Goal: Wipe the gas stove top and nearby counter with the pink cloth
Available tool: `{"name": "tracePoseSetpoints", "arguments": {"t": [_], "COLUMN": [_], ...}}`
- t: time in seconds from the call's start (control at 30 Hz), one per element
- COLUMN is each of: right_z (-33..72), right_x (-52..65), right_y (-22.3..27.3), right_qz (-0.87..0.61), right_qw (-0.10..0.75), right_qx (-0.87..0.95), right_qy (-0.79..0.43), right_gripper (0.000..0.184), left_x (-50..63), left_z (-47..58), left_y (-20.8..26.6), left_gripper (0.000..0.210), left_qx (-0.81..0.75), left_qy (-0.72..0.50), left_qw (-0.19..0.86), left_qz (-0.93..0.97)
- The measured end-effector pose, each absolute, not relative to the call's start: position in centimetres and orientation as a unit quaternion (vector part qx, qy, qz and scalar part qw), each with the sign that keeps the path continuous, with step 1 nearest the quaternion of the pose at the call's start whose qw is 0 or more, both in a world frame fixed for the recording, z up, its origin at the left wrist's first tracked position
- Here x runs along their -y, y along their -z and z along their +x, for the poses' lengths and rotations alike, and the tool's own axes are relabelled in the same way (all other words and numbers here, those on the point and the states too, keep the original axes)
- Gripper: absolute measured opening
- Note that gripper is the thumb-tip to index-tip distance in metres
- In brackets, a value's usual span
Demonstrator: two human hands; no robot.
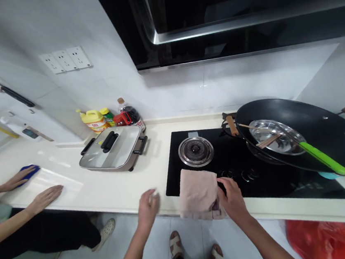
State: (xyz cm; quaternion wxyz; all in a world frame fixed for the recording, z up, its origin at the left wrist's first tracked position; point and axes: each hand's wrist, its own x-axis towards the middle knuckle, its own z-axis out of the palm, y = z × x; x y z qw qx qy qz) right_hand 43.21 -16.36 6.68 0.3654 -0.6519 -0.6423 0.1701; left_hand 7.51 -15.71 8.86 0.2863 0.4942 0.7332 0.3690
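Note:
A folded pale pink cloth point(198, 191) lies over the front edge of the black cooktop point(188, 132), partly hanging past the counter. At its right edge, my right hand point(233, 199) grips the cloth between thumb and fingers. My left hand point(147, 209) is above the counter's front edge, left of the cloth and apart from it. Its fingers are curled together and slightly blurred. A small whitish spot shows at the fingertips, too unclear to name. Behind the cloth sits the bare left burner point(195, 151).
A large black wok point(325, 128) with a metal bowl point(276, 124), chopsticks and a green-handled utensil point(323, 157) covers the right burner. A lidded electric pan point(115, 150) stands left. Another person's hand point(25, 176) presses a blue cloth point(29, 173) on the counter. A range hood point(227, 40) hangs overhead.

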Motion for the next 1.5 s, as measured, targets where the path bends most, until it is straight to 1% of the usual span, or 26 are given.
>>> {"name": "tracePoseSetpoints", "arguments": {"t": [0.1, 0.23, 0.27, 0.33, 0.43, 0.57, 0.63, 0.7, 0.77, 0.83, 0.9, 1.07, 1.23, 1.37, 1.5], "right_z": [39.7, 34.0, 32.8, 30.9, 29.1, 26.1, 24.5, 23.5, 23.7, 25.4, 28.2, 35.7, 38.8, 39.1, 39.1], "right_x": [15.3, 13.9, 13.6, 12.7, 11.0, 8.8, 8.4, 8.7, 9.3, 10.1, 10.8, 11.3, 7.5, 5.1, 7.3], "right_y": [-7.9, -6.4, -5.7, -4.4, -3.9, -5.7, -6.6, -7.1, -7.0, -6.5, -5.6, -3.5, -4.0, -5.4, -4.9], "right_qz": [-0.654, -0.677, -0.679, -0.667, -0.630, -0.561, -0.508, -0.466, -0.453, -0.471, -0.515, -0.688, -0.752, -0.751, -0.728], "right_qw": [0.249, 0.078, 0.050, 0.024, 0.024, 0.044, 0.055, 0.071, 0.090, 0.104, 0.113, 0.114, 0.090, 0.094, 0.115], "right_qx": [0.699, 0.711, 0.712, 0.726, 0.760, 0.805, 0.837, 0.862, 0.870, 0.862, 0.838, 0.713, 0.647, 0.647, 0.671], "right_qy": [-0.150, -0.173, -0.174, -0.165, -0.159, -0.186, -0.193, -0.186, -0.172, -0.160, -0.142, -0.070, -0.092, -0.098, -0.077], "right_gripper": [0.051, 0.077, 0.083, 0.090, 0.094, 0.094, 0.087, 0.076, 0.067, 0.063, 0.063, 0.070, 0.076, 0.065, 0.052], "left_x": [15.0, 12.8, 12.3, 11.4, 11.0, 11.0, 11.1, 11.0, 11.0, 10.9, 10.7, 10.2, 10.0, 9.8, 9.7], "left_z": [3.0, 0.7, 0.6, 0.6, 0.7, 0.5, 0.4, 0.4, 0.5, 0.6, 0.7, 0.8, 0.6, 0.5, 0.6], "left_y": [-8.4, -7.0, -6.5, -5.5, -4.3, -3.6, -3.6, -3.8, -4.0, -4.3, -4.5, -4.7, -4.7, -4.7, -5.0], "left_gripper": [0.029, 0.040, 0.042, 0.048, 0.052, 0.054, 0.055, 0.056, 0.056, 0.056, 0.056, 0.058, 0.060, 0.065, 0.067], "left_qx": [-0.777, -0.809, -0.817, -0.831, -0.845, -0.851, -0.855, -0.859, -0.861, -0.864, -0.867, -0.868, -0.865, -0.867, -0.867], "left_qy": [-0.336, -0.276, -0.259, -0.227, -0.182, -0.136, -0.119, -0.108, -0.097, -0.088, -0.083, -0.082, -0.086, -0.081, -0.076], "left_qw": [0.182, 0.095, 0.080, 0.056, 0.032, 0.018, 0.017, 0.018, 0.019, 0.019, 0.023, 0.030, 0.034, 0.044, 0.052], "left_qz": [0.500, 0.510, 0.509, 0.504, 0.501, 0.506, 0.504, 0.500, 0.499, 0.496, 0.492, 0.488, 0.494, 0.489, 0.489]}}
